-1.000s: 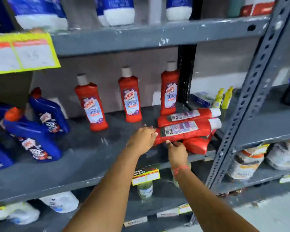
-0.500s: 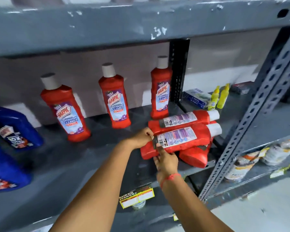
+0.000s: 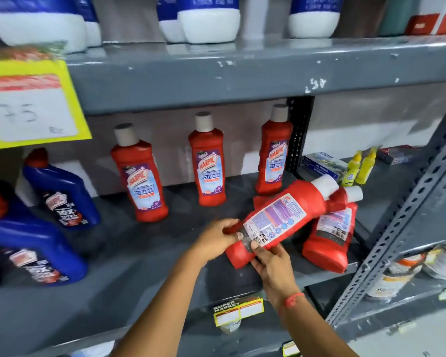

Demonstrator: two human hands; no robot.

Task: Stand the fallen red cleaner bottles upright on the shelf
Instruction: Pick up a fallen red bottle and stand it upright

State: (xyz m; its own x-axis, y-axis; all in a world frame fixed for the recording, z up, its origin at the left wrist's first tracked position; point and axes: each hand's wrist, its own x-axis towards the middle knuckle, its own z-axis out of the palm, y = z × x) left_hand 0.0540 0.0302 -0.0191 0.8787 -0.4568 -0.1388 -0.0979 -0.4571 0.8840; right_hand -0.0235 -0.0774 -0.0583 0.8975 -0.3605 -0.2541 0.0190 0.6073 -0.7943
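Gripping the tilted red bottle [image 3: 278,220] at its base, my left hand [image 3: 216,240] and right hand [image 3: 271,264] close around it from either side, fingers pressed to the plastic. Its white cap points up and right, its back label faces me; the print there is too small to read. Behind this bottle, three upright red bottles [image 3: 207,163] read "HARPIC" and "CLEANER". Right of it, two fallen red bottles [image 3: 330,233] remain on the grey shelf [image 3: 144,253]. Compared with half a second ago, the held bottle has risen off the pile and tipped upward.
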